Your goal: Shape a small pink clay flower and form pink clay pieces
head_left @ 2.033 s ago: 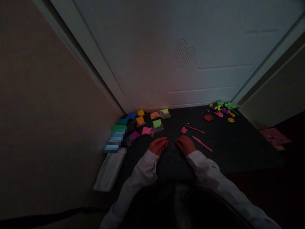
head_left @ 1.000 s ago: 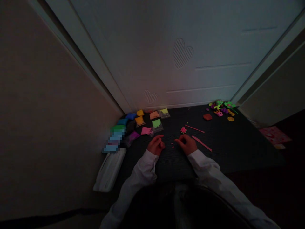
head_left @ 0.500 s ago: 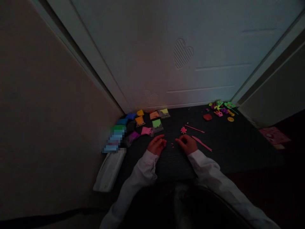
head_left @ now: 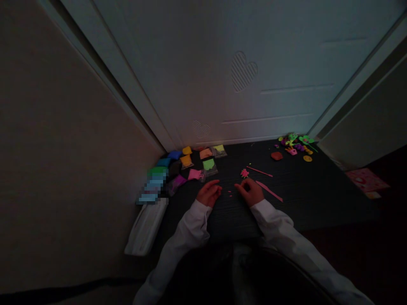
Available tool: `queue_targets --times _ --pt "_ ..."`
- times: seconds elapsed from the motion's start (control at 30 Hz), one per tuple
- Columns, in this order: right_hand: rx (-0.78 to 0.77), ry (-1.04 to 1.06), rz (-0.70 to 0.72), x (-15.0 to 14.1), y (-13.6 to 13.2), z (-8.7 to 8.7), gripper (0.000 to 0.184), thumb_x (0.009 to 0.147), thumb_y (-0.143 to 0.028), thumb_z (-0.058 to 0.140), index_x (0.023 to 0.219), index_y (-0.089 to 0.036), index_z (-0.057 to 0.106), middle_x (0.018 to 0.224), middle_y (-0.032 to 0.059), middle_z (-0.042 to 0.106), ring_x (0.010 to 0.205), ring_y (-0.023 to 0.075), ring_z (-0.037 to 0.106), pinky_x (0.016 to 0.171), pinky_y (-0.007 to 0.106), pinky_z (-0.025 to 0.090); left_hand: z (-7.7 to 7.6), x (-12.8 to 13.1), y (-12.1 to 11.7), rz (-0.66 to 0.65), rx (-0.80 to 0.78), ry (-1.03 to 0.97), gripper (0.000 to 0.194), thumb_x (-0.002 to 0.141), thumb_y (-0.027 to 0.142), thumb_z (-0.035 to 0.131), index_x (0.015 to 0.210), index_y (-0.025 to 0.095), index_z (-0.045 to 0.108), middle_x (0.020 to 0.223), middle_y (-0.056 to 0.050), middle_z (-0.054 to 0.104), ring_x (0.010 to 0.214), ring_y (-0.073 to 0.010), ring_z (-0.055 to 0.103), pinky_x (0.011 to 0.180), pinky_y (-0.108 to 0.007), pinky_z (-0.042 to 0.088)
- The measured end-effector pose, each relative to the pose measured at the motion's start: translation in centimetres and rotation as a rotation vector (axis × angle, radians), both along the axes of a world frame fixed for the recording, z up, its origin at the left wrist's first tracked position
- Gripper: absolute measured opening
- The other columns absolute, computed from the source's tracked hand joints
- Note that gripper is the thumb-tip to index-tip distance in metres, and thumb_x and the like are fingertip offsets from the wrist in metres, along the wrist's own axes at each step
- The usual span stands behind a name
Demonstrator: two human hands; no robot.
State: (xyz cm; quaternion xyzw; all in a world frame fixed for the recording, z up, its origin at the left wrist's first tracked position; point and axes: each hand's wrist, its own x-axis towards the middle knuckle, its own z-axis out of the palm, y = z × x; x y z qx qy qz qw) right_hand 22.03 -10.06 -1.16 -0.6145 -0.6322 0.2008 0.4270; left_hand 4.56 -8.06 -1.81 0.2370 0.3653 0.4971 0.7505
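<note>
Both hands hover over the dark table (head_left: 305, 199), apart from each other. My left hand (head_left: 208, 194) is loosely curved, fingers a little apart, and nothing shows in it. The thumb and forefinger of my right hand (head_left: 252, 192) are pinched together; whatever lies between them is too small to make out. Two tiny pink clay bits (head_left: 230, 193) lie between the hands. Just beyond my right hand sits a small pink flower-like clay piece (head_left: 244, 173). A thin pink modelling stick (head_left: 260, 171) and a pink clay knife (head_left: 269, 191) lie to its right.
Several bags of coloured clay, among them a pink bag (head_left: 194, 174) and a green bag (head_left: 209, 164), spread at the left. A white packet (head_left: 148, 226) lies nearest the left wall. Finished clay figures (head_left: 294, 146) cluster back right, near a red lump (head_left: 276, 156). Behind stands a white door (head_left: 203, 76).
Hardly anything differs. Both hands keep the same place and pose, and the things on the table have not moved.
</note>
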Motion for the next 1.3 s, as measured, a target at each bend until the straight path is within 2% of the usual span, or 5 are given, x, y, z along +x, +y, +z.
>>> queue_targets --times 0.2,0.43,0.67,0.93,1.3 --pt "0.023 -0.003 0.039 0.1 0.2 0.0 0.022 0.076 -0.035 0.041 0.077 -0.018 0.054 0.072 0.0025 0.055 0.066 0.0124 0.050 0.061 0.024 0.039 -0.1 0.0 0.0 0.003 -0.004 0.001 0.033 0.052 0.015 0.067 0.084 0.013 0.057 0.064 -0.003 0.061 0.058 -0.0087 0.055 0.058 -0.022 0.042" --pt "0.002 -0.023 0.039 0.2 0.0 0.2 0.025 0.075 -0.038 0.041 0.063 -0.018 0.051 0.058 -0.0006 0.049 0.055 0.0108 0.045 0.054 0.023 0.036 -0.3 -0.1 0.1 -0.006 -0.017 -0.002 0.032 0.053 0.015 0.067 0.083 0.012 0.057 0.064 -0.003 0.061 0.058 -0.0086 0.055 0.057 -0.021 0.043" --pt "0.006 -0.014 0.062 0.1 0.3 -0.1 0.022 0.076 -0.033 0.039 0.083 -0.019 0.054 0.078 0.0038 0.056 0.070 0.0133 0.050 0.064 0.025 0.039 -0.4 -0.1 0.2 0.009 -0.032 0.014 0.036 0.046 0.013 0.070 0.080 0.013 0.058 0.063 -0.002 0.061 0.059 -0.0093 0.055 0.057 -0.021 0.043" --pt "0.007 -0.035 0.075 -0.1 0.1 -0.1 0.028 0.076 -0.037 0.040 0.054 -0.020 0.046 0.053 -0.0020 0.044 0.050 0.0105 0.043 0.050 0.023 0.034 -1.5 -0.2 0.4 0.057 -0.001 0.039 0.025 0.046 0.023 0.072 0.055 0.012 0.051 0.046 0.002 0.053 0.045 -0.0062 0.048 0.048 -0.021 0.038" --pt "0.015 0.006 0.109 -0.4 0.3 -0.4 0.020 0.076 -0.029 0.039 0.085 -0.022 0.055 0.075 0.0036 0.059 0.066 0.0157 0.055 0.060 0.028 0.045 -1.1 0.0 0.4 0.057 0.078 -0.062 0.035 0.053 0.035 0.066 0.048 0.015 0.039 0.036 0.005 0.039 0.037 -0.0051 0.034 0.040 -0.020 0.023"
